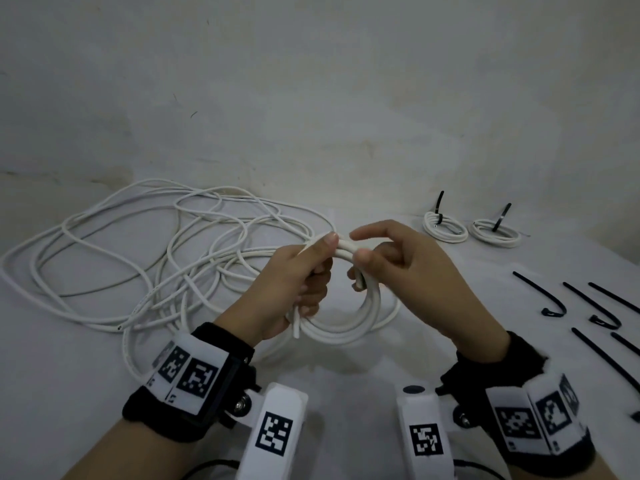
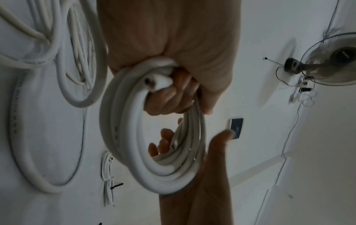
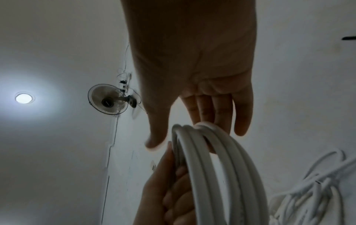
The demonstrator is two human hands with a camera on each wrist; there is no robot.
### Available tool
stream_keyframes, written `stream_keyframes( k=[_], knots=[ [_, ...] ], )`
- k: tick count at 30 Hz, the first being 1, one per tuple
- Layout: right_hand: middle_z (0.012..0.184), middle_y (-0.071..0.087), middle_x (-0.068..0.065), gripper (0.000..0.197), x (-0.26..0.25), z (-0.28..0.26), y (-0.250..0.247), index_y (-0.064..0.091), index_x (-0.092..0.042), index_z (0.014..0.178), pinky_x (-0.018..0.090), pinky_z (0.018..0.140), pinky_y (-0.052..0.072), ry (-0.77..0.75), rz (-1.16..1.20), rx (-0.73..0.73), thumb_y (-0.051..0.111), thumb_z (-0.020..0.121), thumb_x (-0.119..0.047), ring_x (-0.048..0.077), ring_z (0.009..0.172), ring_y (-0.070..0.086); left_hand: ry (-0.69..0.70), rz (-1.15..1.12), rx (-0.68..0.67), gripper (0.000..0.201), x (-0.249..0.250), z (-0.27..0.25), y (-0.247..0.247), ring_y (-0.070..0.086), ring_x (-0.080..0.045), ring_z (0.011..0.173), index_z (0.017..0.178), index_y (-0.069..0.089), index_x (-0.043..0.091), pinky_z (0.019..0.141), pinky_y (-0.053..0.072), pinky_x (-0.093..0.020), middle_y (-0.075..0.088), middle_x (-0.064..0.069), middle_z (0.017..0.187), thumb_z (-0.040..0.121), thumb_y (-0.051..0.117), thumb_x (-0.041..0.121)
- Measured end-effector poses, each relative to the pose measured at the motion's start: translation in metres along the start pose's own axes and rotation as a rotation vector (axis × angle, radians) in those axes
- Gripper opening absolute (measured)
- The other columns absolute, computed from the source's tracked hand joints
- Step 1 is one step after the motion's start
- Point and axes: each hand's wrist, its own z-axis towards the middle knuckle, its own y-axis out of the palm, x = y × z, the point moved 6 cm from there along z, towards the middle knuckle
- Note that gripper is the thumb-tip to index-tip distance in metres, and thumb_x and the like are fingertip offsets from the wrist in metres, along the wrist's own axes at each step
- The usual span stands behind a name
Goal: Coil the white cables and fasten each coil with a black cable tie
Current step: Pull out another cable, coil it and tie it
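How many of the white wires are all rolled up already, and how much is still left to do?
Two small coils lie finished, each with a black tie. A third coil is in hand: the left hand grips it and the right hand holds its other side, with no tie on it. Left to do: the loose cable pile and the spare ties.

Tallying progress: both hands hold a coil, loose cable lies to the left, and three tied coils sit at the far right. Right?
Not quite. The head view shows two tied coils, not three. The rest holds: left hand and right hand hold the coil, loose cable lies left.
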Motion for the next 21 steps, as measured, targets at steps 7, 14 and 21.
stream_keyframes(
  k=[7,14,21],
  knots=[
    [0.069,0.070,0.011,0.021,0.009,0.002,0.001,0.067,-0.010,0.089,0.033,0.060,0.056,-0.054,0.067,-0.002,0.079,0.072,-0.013,0.024,0.060,0.066,0.085,0.092,0.020,0.041,0.002,-0.001,0.001,0.026,-0.006,0.033,0.062,0.052,0.009,0.036,0.028,-0.017,0.029,0.005,0.040,0.070,0.055,0.050],
    [0.055,0.063,0.005,0.020,0.014,0.004,-0.002,0.062,-0.007,0.077,0.025,0.052,0.050,-0.005,0.244,-0.031,0.069,0.081,-0.025,0.016,0.048,0.058,0.219,0.072,0.000,0.055,0.014,-0.002,0.000,0.032,-0.008,0.033,0.112,0.055,0.020,0.037,0.034,-0.017,0.051,-0.004,0.052,0.071,0.054,0.056],
    [0.063,0.066,0.003,0.016,0.018,0.005,0.009,0.064,-0.004,0.089,0.021,0.058,0.050,-0.022,0.281,-0.113,0.065,0.079,-0.016,0.014,0.056,0.060,0.256,0.157,0.104,0.026,0.017,-0.004,-0.006,0.030,-0.008,0.034,0.093,0.067,0.012,0.038,0.030,-0.017,0.044,-0.011,0.055,0.097,0.044,0.023]
  ],
)
